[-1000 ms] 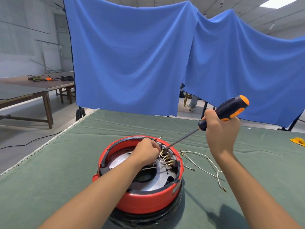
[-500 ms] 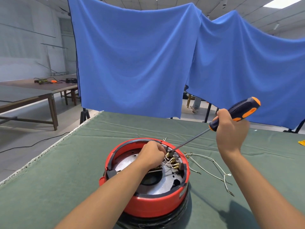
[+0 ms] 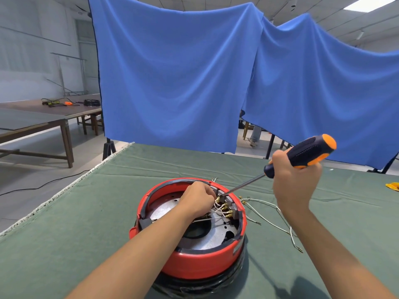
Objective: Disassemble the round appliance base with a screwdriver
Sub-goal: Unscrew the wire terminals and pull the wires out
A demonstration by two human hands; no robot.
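Note:
The round red appliance base (image 3: 200,263) sits upside down on the green cloth, its silver inner plate and brass wire terminals exposed. My left hand (image 3: 197,199) reaches inside, fingers curled at the white wires by the terminals (image 3: 224,207). My right hand (image 3: 294,180) grips the black-and-orange handle of a screwdriver (image 3: 302,155). Its shaft slants down to the left, and the tip sits at the terminal block near the far rim.
Loose white wires (image 3: 272,214) with metal ends lie on the green table cloth (image 3: 86,212) right of the base. A yellow object (image 3: 393,186) lies at the far right edge. Blue curtains (image 3: 183,83) hang behind; wooden tables (image 3: 43,117) stand at the left.
The view has shifted slightly, so the base appears a little more to the right. Both hands stay at the terminal block, with the screwdriver held at the same slant.

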